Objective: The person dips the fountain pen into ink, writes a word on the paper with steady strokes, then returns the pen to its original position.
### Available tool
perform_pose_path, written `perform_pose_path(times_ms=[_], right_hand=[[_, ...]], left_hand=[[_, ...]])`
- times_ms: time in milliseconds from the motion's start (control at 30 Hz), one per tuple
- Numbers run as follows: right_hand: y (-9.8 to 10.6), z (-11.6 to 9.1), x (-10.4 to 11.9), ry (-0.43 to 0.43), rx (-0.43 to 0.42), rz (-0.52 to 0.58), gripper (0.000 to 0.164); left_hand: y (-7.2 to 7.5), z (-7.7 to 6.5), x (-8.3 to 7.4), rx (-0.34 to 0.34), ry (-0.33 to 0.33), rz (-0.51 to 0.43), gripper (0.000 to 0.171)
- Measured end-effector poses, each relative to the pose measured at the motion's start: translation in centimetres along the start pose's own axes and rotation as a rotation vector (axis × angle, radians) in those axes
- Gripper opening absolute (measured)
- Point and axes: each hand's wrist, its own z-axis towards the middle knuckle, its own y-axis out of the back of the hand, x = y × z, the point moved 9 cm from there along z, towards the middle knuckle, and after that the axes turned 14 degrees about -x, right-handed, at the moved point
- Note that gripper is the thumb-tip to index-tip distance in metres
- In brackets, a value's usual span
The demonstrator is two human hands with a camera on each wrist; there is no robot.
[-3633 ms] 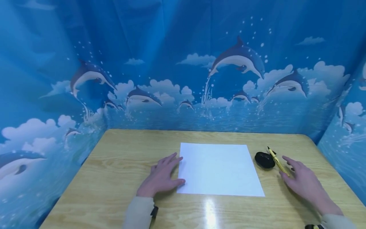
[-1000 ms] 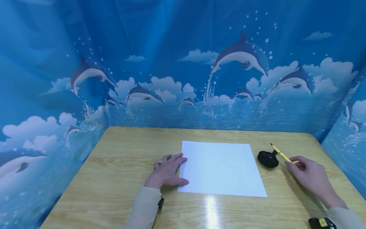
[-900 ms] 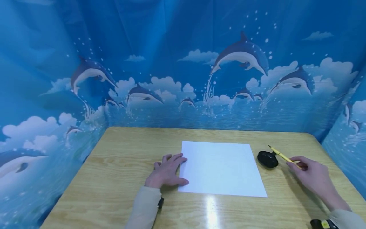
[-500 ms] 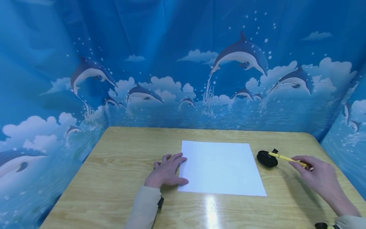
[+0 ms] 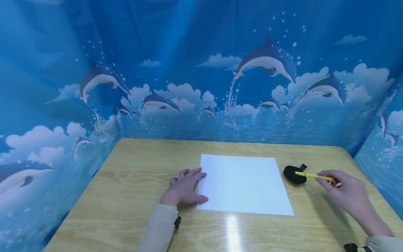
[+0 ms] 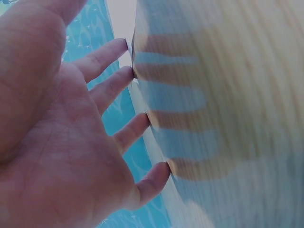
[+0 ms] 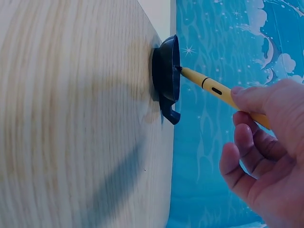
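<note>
My right hand (image 5: 347,189) pinches a slim yellow brush pen (image 5: 311,175) between thumb and fingers. Its dark tip is down in a small round black ink dish (image 5: 289,173), which has a short handle at its far right side. From the right wrist view, the black tip of the brush pen (image 7: 218,90) reaches just inside the rim of the dish (image 7: 166,69). My left hand (image 5: 184,189) rests with spread fingers at the left edge of a white sheet of paper (image 5: 244,185). The left wrist view shows those fingertips (image 6: 124,45) on the surface, pointing down.
The light wooden table (image 5: 138,164) carries the paper near its middle, with the dish just right of it. A blue curtain (image 5: 189,70) printed with dolphins hangs behind the table and along both sides.
Earlier the brush pen lay against the dish beside my open right hand. I have picked it up, swung it level and lowered its tip into the dish. My left hand stays on the paper.
</note>
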Motion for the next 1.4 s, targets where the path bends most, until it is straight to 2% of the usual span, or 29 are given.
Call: perform_pose_path(times_ms=[133, 433, 733, 967, 1267, 1400], right_hand=[[-0.4, -0.1, -0.3, -0.03, 0.039, 0.0, 0.018], [-0.6, 0.1, -0.3, -0.042, 0.036, 0.03, 0.013], [-1.5, -0.1, -0.7, -0.073, 0.107, 0.052, 0.01], [-1.9, 0.0, -1.1, -0.092, 0.086, 0.067, 0.01], [-2.4, 0.1, -1.5, -0.121, 0.045, 0.088, 0.021], [-2.8, 0.1, -1.3, -0.126, 0.067, 0.108, 0.019]], left_hand=[[0.0, 0.0, 0.0, 0.001, -0.003, 0.0, 0.083], [0.2, 0.0, -0.1, 0.001, -0.005, 0.001, 0.083], [0.0, 0.0, 0.0, 0.005, -0.001, -0.008, 0.083], [0.2, -0.1, 0.0, 0.0, -0.003, -0.017, 0.083], [0.3, -0.2, -0.1, -0.006, -0.016, -0.017, 0.083], [0.3, -0.2, -0.1, -0.004, -0.017, -0.016, 0.083]])
